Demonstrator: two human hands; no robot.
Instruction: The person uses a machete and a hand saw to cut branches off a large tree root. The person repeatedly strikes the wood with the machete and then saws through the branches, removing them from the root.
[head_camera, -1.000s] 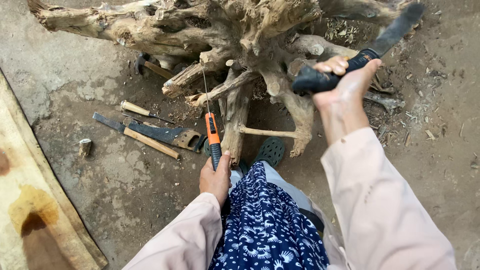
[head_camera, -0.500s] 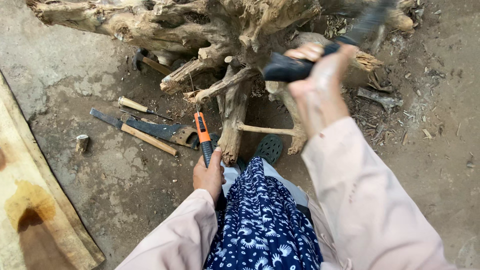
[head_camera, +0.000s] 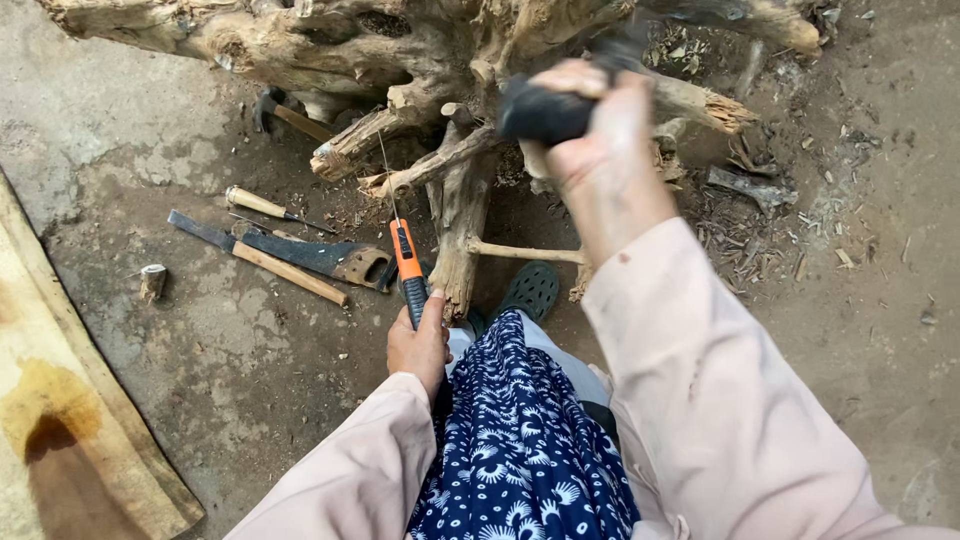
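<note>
Now | right hand clenches blurred black-handled blade | left hand grips orange-black handle

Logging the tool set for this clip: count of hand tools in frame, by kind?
Black-handled chopping blade, in right hand: 1
Orange-handled tool, in left hand: 1
Handsaw: 1
Wooden-handled tools on the ground: 3
Total: 6

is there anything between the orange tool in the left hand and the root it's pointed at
Nothing visible blocks it. The left hand grips the orange-handled tool, whose thin blade runs straight up to the thin root of the stump; bare ground lies beside it.
</note>
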